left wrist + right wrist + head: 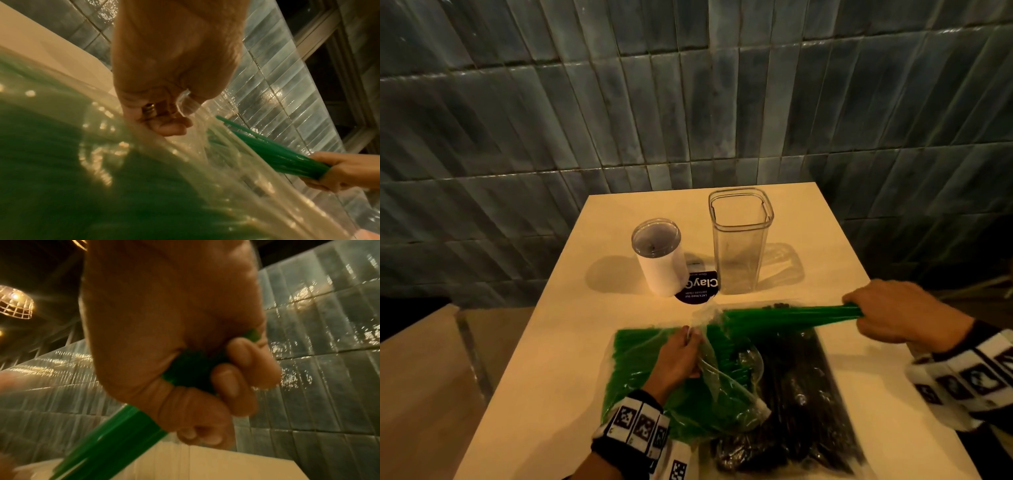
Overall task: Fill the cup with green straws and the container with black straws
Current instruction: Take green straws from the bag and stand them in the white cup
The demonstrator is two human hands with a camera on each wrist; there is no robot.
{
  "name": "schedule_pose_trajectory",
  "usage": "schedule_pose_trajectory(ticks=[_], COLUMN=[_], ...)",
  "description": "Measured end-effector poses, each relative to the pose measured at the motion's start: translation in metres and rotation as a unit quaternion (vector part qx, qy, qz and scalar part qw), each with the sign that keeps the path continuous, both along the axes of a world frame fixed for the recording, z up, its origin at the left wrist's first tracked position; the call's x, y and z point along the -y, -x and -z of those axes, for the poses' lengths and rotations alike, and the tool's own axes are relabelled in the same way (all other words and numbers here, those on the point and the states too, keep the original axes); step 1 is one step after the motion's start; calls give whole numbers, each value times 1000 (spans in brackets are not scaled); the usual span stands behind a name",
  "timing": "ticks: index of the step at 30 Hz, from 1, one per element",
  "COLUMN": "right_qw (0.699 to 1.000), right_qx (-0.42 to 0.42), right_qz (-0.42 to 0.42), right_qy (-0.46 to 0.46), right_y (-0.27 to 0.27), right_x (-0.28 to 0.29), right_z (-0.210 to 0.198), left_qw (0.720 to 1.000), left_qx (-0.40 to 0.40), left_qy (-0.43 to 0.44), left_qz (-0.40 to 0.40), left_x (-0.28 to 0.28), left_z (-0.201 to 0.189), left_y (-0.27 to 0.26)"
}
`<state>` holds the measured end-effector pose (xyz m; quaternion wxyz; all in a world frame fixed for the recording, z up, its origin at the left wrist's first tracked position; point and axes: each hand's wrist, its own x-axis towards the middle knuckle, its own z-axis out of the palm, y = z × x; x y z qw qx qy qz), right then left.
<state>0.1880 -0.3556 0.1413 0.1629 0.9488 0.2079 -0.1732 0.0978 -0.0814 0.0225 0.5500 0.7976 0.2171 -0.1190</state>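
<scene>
The step in hand looks like drawing a bunch of green straws (787, 316) out of their clear plastic bag (681, 387). The right hand (900, 315) is closed in a fist round one end of the bunch, which lies nearly level above the counter (558, 342), its far end still at the torn mouth of the bag. The left hand (678, 356) pinches the plastic at that mouth and holds the bag down, the loose film caught between thumb and fingers (168, 128)

The white cup (661, 260) with its clear rim stands behind the bag, slightly left of the bunch, and the tall clear square container (739, 243) stands just beside it on the right; both appear empty. A pack of black straws (801, 394) lies under and beside the green bag, untouched by either hand

Next, I judge, the bunch must come fully free of the plastic, be turned upright and carried to the cup, well apart from the right hand, without dragging the bag along
</scene>
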Motion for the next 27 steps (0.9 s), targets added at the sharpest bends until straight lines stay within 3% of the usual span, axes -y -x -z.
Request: schedule_pose_trajectory(ticks=[3, 5, 6, 8, 10, 11, 17, 21, 23, 27], right_qw=[999, 999, 998, 998, 996, 994, 984, 969, 938, 841], right_qx=[21, 44, 53, 63, 62, 62, 83, -10, -55, -6], right_qz=[26, 22, 14, -20, -59, -78, -142, -151, -140, -148], right_qy=[-4, -17, -21, -24, -34, -39, -68, -197, -313, -520], right_y=[-1, 1, 4, 9, 15, 18, 29, 19, 17, 27], right_x=[1, -5, -11, -26, -45, -54, -90, -94, -98, -123], right_z=[-16, -20, -20, -18, -17, -18, -42, -65, -70, -56], left_qw=[999, 985, 961, 882, 822, 814, 874, 890, 892, 912], left_qx=[35, 142, 216, 333, 370, 364, 287, 348, 379, 381], left_qy=[7, -85, -168, -331, -418, -435, -372, -285, -243, -152], left_qz=[-1, -40, -35, 38, 111, 124, 127, 69, 35, 6], left_x=[5, 10, 12, 16, 21, 22, 13, 4, 3, 12], left_z=[-4, -9, -13, -17, -23, -24, -33, -27, -23, -27], left_y=[3, 6, 6, 3, -5, -9, -19, -23, -23, -23])
